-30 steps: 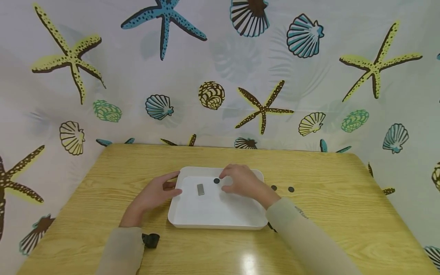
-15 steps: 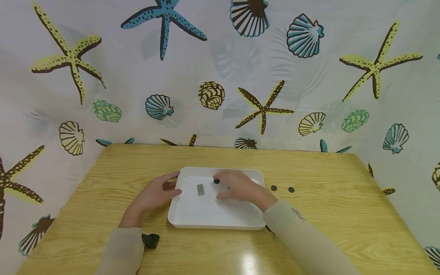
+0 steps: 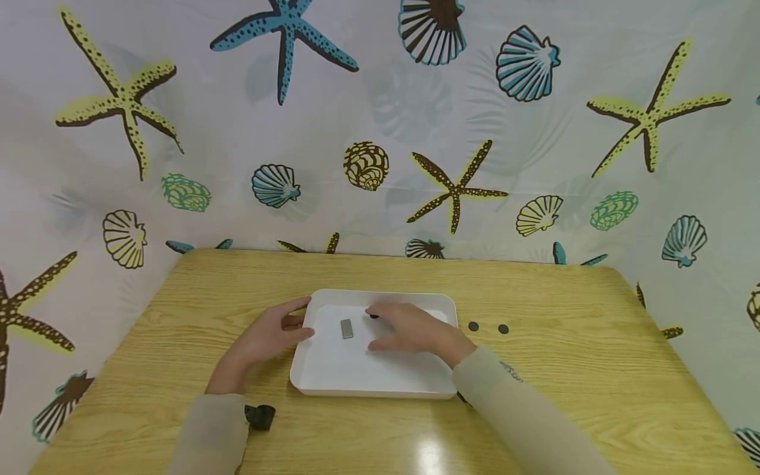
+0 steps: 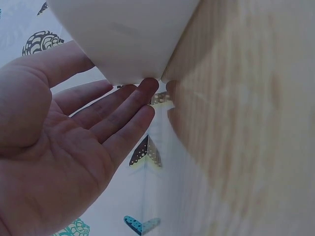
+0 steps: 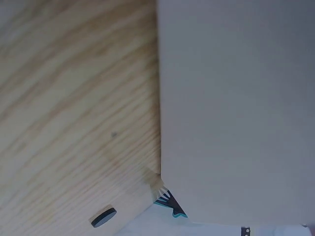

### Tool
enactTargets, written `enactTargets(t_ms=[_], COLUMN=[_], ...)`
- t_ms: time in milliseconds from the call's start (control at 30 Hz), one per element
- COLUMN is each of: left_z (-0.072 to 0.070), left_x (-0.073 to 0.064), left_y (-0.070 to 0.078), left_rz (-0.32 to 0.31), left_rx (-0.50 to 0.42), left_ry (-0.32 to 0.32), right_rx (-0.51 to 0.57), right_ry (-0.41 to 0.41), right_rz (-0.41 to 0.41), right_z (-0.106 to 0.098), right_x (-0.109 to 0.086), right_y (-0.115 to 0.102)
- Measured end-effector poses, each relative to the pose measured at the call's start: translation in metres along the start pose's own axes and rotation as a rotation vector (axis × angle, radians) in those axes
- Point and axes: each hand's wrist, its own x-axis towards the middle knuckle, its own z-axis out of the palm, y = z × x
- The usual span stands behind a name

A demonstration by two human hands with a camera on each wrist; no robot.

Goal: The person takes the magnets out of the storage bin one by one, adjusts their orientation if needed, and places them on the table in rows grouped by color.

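Leftward goes the right hand point(image 3: 410, 328), slipping a touch further across the white tray point(image 3: 380, 374), and now its fingertip covers part of the dark disc point(image 3: 373, 316) near the far side! Look at that grip: thumb spread well away from the fingers, and whether the fingertip actually touches the disc I cannot tell. Just left of it lies the grey rectangular piece point(image 3: 347, 329), flat on the tray floor, right where it was.

Over on the other flank, the left hand point(image 3: 268, 335) holds its place at the tray's left end, fingers and thumb apart at the rim, its grip loose rather than clenched; the left wrist view shows the palm bare. Beyond the tray's right end, two more dark discs point(image 3: 473, 326) sit side by side, a little apart, on the wooden tabletop point(image 3: 582, 369). Near the left sleeve point(image 3: 208, 432) rests a small black object point(image 3: 260, 417), and the shell-and-starfish cloth point(image 3: 332, 86) hangs behind it all.
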Motion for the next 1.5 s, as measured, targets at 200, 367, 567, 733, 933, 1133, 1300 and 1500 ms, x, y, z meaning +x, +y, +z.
enactTargets(t_ms=[200, 367, 567, 733, 933, 1133, 1300, 1500], left_z=[-0.0001, 0.0008, 0.0008, 0.0009, 0.0010, 0.0013, 0.0012, -0.0002], left_x=[-0.0005, -0.0006, -0.0008, -0.0010, -0.0020, -0.0022, -0.0018, -0.0010], left_y=[0.0005, 0.0012, 0.0013, 0.0023, 0.0047, 0.0031, 0.0008, 0.0001], left_rz=[0.002, 0.013, 0.010, 0.003, 0.000, 0.009, 0.009, 0.006], left_rx=[0.006, 0.006, 0.013, 0.015, 0.007, 0.009, 0.008, -0.004], left_ry=[0.003, 0.001, 0.005, 0.003, 0.001, 0.003, 0.004, 0.002], right_rx=[0.005, -0.007, -0.043, -0.041, -0.039, -0.033, -0.004, 0.017], right_ry=[-0.009, 0.006, 0.017, 0.020, 0.035, 0.036, 0.039, 0.045], right_rz=[0.023, -0.012, -0.043, -0.041, -0.068, -0.067, -0.050, -0.031], right_z=[-0.0002, 0.0005, 0.0031, 0.0038, 0.0043, 0.0040, 0.0035, 0.0033], right_x=[-0.0003, 0.0010, 0.0043, 0.0055, 0.0066, 0.0070, 0.0076, 0.0079], right_y=[0.0013, 0.0016, 0.0022, 0.0022, 0.0030, 0.0022, 0.0011, 0.0006])
